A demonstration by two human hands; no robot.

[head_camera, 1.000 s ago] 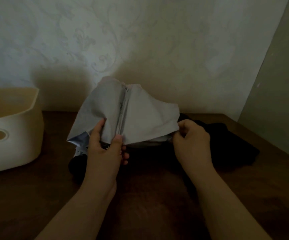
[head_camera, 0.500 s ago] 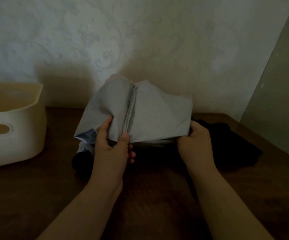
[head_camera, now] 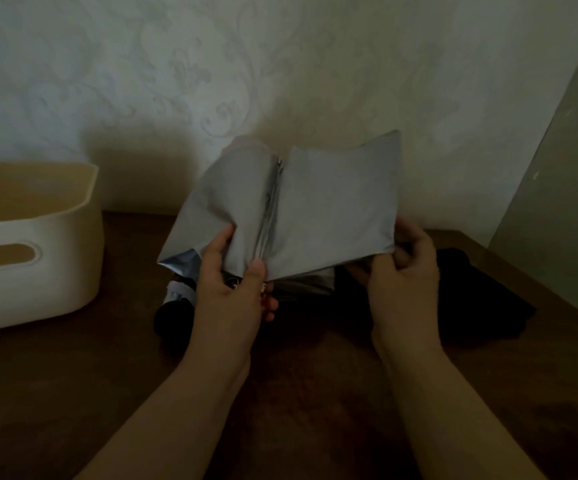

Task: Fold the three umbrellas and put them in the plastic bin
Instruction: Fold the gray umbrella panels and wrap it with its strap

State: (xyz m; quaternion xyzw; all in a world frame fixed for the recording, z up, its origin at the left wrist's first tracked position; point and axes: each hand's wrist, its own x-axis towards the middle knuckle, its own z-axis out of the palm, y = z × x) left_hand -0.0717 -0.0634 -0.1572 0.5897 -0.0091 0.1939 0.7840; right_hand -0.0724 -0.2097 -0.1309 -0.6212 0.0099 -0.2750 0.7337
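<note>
Dim room, patterned wall (head_camera: 142,81) behind, dark wood table (head_camera: 315,410) under everything. Grey umbrella (head_camera: 332,209) is held up over the table centre, canopy panels splayed either side of a metal rib (head_camera: 269,209) running roughly 12 to 6.

Left hand (head_camera: 232,285) grips the gathered base of the canopy, thumb on the right panel, fingers curled round the left pleat. Right hand (head_camera: 405,268) pinches the lower corner of the right panel at 3 o'clock of the rib, fingers curled on the cloth.

Step in hand looks like pleating: flattening one panel before wrapping it round the shaft. To do it well, the person should keep the left grip firm as the anchor, pull the right corner taut so the panel lies without wrinkles, then fold it over the rib in one direction only, same way for each following panel. Loose cloth likely bunches and will not strap down.

Umbrella look: matte pale grey outside, shiny silver lining showing at the 8 o'clock corner, thin limp fabric. Dark handle (head_camera: 173,317) pokes out below, at 7 o'clock of the canopy; whether it touches the table cannot be told.

Black heap (head_camera: 481,299) on the table at 3 o'clock, probably another umbrella; too dark to tell. Bin (head_camera: 55,271) stands at 9 o'clock, well apart, nothing visible inside from this angle. Third umbrella not seen.
</note>
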